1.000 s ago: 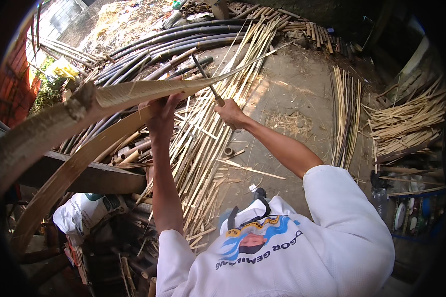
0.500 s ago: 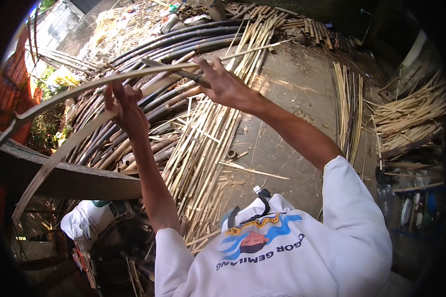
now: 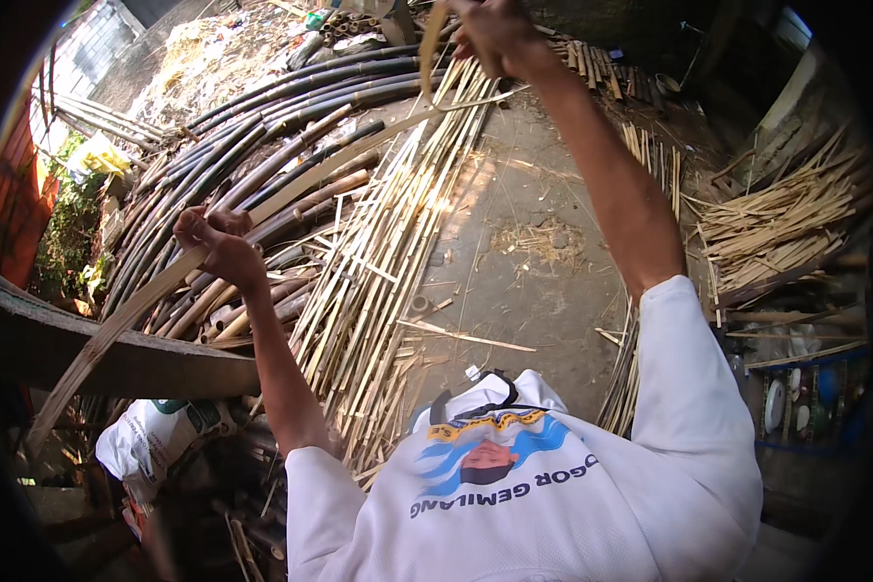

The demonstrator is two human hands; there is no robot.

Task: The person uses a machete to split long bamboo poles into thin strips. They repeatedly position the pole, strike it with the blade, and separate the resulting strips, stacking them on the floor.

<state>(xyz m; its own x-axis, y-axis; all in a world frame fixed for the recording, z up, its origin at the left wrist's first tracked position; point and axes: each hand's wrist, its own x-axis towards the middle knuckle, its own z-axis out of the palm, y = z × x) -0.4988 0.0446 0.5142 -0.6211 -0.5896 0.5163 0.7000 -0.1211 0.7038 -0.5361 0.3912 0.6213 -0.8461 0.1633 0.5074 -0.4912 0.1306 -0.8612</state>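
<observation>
My left hand [image 3: 221, 246] is closed around a long pale bamboo strip [image 3: 301, 184]. One end of it slopes down to the lower left, and the thin other end reaches out to the upper middle. At the top edge, my right hand [image 3: 500, 37] is raised and blurred, its upper part out of the picture. Next to its fingers a second curved bamboo strip [image 3: 429, 53] hangs down, seemingly gripped by that hand. The knife is not clearly visible now.
Dark bamboo poles [image 3: 349, 92] lie heaped at the far left. A bundle of split bamboo strips [image 3: 369, 281] runs beside them across the concrete floor [image 3: 524, 204]. More strips [image 3: 786, 228] are piled at right. A thick curved beam [image 3: 126, 344] and a white sack [image 3: 160, 436] are at left.
My right hand has swung up and away to the top edge, taking the upper strip off the left side. My left hand has moved slightly left and down, still gripping its strip.
</observation>
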